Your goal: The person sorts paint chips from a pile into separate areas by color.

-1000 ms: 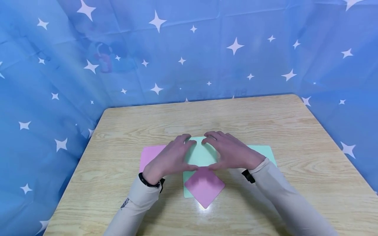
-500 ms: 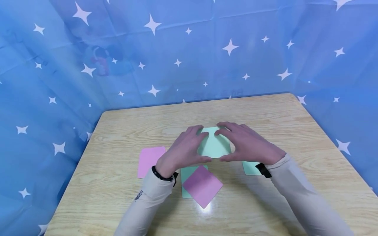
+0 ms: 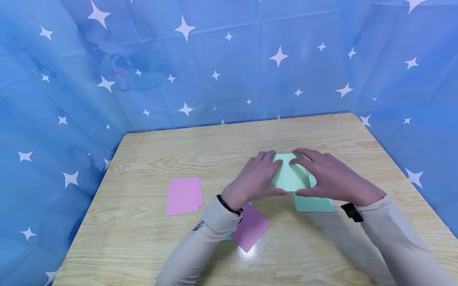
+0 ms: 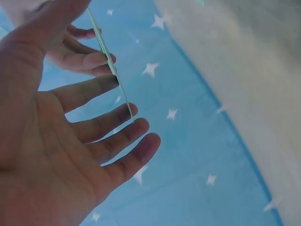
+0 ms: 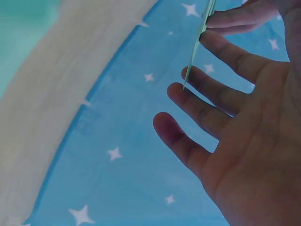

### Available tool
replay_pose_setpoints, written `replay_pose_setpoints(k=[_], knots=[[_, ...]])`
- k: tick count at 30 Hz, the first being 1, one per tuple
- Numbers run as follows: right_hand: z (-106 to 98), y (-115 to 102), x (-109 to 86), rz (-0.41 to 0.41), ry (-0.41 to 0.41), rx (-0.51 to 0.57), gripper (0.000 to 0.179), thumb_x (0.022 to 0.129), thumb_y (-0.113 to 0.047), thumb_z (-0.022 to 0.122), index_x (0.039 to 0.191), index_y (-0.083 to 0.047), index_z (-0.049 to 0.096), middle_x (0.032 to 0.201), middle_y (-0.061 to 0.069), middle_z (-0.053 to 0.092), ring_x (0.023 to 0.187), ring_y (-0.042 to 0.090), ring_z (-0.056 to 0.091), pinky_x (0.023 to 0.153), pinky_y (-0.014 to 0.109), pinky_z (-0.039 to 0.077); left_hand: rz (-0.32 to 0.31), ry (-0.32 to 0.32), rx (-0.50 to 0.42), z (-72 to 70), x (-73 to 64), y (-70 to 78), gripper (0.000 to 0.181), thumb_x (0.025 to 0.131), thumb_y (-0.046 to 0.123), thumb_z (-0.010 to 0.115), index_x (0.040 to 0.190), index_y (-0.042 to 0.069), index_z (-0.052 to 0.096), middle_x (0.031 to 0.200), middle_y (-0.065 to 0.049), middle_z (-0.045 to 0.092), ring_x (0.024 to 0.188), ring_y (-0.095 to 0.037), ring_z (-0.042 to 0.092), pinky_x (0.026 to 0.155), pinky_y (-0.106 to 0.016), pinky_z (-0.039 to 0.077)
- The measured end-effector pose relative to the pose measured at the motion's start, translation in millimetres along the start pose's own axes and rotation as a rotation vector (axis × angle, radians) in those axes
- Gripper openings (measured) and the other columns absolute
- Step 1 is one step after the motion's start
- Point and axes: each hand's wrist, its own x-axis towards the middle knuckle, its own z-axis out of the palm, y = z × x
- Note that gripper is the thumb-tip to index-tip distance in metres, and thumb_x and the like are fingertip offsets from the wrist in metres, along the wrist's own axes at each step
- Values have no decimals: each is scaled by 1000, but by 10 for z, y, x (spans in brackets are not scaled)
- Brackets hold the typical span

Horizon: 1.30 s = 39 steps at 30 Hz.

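Note:
A thin mint-green square sheet [image 3: 290,174] is held up above the table between both hands. My left hand [image 3: 255,178] grips its left edge, thumb at the near corner and fingers toward the far one. On the opposite edge my right hand [image 3: 330,178] grips it the same way. Seen edge-on in the left wrist view, the sheet [image 4: 109,59] runs from the thumb across the fingertips. The right wrist view also shows the sheet [image 5: 194,59] as a narrow strip against the fingertips. Partly behind the right hand, mint-green sheets [image 3: 314,204] lie on the table.
Overlapping pink sheets [image 3: 182,196] lie on the wooden table [image 3: 150,159] at left. Nearer the front, a pink sheet [image 3: 253,229] turned like a diamond covers most of a green one [image 3: 229,237], partly behind the left wrist. A blue star-patterned cloth [image 3: 214,55] hangs behind the table.
Both hands have carried the mint-green sheet to the right, first rising away from the middle pile. The pink sheets at left and the green sheets at right now show more fully.

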Motion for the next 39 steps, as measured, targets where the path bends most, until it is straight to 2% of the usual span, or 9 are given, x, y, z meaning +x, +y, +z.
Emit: replay_pose_setpoints(k=[7,15,21,26,32,39], knots=[[181,223,-172,32,-52,16,68,68,-43,86,125,-16,59,142,15,47,119,34,54,89,57,46,-48,-104,44,309,222,249,82,76,69,67,138,18,51,144,-8,43,129,-24,45,96,-35,48],[433,379,-348,108,-129,50,68,67,-42,87,125,-19,60,143,16,46,120,37,53,88,58,46,-64,-183,55,588,345,466,74,74,71,68,128,22,57,129,-1,50,116,-18,48,89,-32,48],[557,454,-415,143,-154,94,67,65,-40,89,123,-19,61,142,16,47,123,36,51,89,59,44,-69,-222,59,736,406,557,66,73,70,69,118,23,60,113,3,52,101,-15,49,80,-30,45],[631,506,-443,155,-170,118,66,67,-43,87,123,-20,61,143,15,46,124,36,49,90,59,44,-81,-252,29,785,425,567,63,73,70,69,114,23,60,110,3,52,98,-14,50,79,-30,45],[645,524,-449,184,-205,157,66,68,-45,86,124,-20,61,145,15,45,128,38,44,92,61,42,-80,-283,17,774,431,561,62,75,70,68,115,22,61,112,3,52,101,-14,48,81,-31,47],[667,520,-433,193,-231,171,65,68,-40,87,124,-19,61,145,16,44,128,39,42,93,62,41,-80,-317,5,754,436,567,60,76,69,67,115,23,62,114,2,52,104,-14,48,83,-32,47]])
